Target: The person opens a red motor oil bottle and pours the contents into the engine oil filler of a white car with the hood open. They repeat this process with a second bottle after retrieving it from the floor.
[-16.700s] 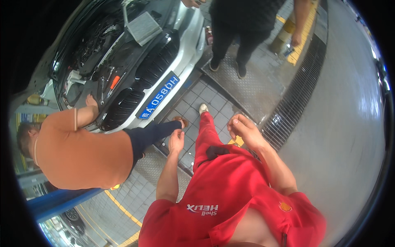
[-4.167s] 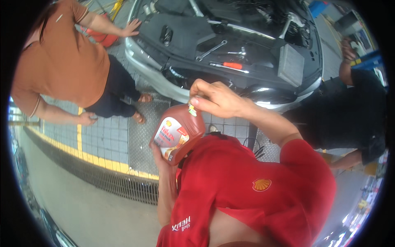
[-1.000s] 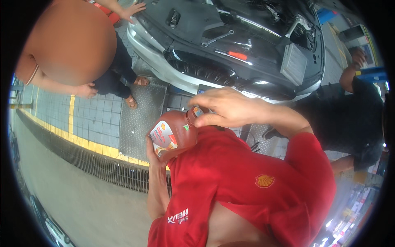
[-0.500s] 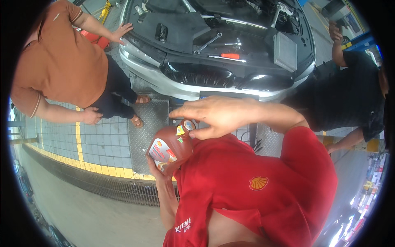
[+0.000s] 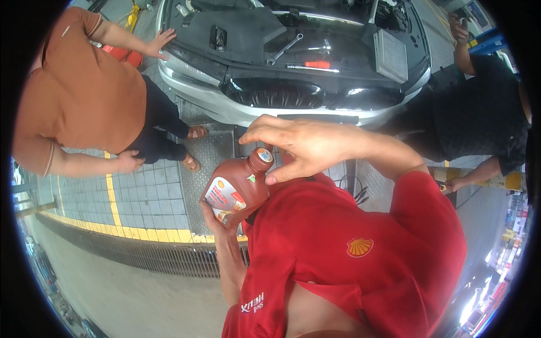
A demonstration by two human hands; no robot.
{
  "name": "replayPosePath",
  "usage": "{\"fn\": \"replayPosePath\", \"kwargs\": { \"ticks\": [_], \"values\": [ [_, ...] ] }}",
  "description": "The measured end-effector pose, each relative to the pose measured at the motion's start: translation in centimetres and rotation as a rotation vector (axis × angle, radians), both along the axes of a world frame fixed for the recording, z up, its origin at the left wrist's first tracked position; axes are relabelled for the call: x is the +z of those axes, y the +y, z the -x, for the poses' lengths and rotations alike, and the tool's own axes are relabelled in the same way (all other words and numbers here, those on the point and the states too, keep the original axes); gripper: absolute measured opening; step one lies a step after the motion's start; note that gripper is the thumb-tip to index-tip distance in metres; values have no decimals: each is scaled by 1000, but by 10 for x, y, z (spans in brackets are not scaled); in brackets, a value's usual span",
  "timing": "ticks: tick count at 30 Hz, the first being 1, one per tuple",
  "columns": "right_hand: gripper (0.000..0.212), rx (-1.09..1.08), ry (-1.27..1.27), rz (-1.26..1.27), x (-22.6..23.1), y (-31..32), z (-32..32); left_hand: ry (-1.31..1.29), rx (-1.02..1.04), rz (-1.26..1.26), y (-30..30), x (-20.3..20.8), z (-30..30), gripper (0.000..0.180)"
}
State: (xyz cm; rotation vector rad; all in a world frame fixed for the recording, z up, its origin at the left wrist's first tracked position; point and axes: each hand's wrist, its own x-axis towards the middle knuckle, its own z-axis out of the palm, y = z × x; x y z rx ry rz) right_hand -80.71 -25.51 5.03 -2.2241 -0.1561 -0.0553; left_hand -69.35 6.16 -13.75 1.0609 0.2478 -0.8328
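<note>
A reddish-brown motor oil jug (image 5: 233, 186) with a pale label is tilted in front of my chest, its neck pointing up and right. My left hand (image 5: 215, 221) is wrapped round its lower side, and the jug hides part of the fingers. The round cap (image 5: 263, 156) sits on the neck, with a small sticker on top. My right hand (image 5: 301, 145) hovers just right of the cap, fingers curved and thumb spread apart, with nothing in it.
Ahead stands a silver car (image 5: 242, 115) with its engine bay exposed. A wrench (image 5: 285, 49), an orange-handled tool (image 5: 316, 65), a ratchet (image 5: 325, 47) and a flat filter panel (image 5: 390, 56) lie on it. One person (image 5: 96, 96) stands left, another (image 5: 479, 107) right. A floor grate (image 5: 152, 254) runs below.
The jug has turned slightly, so its cap sits higher and shows more of its top. My right hand's fingers have opened wider from the cap.
</note>
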Motion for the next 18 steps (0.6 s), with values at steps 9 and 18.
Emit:
{"fn": "replayPosePath", "kwargs": {
  "ticks": [9,18],
  "values": [
    [33,84,-20,-176,-6,-102,-41,39,120,-114,-73,-12,-15,96],
    [46,-661,83,253,-146,-292,-134,110,411,-102,-136,0,-11,97]
  ]
}}
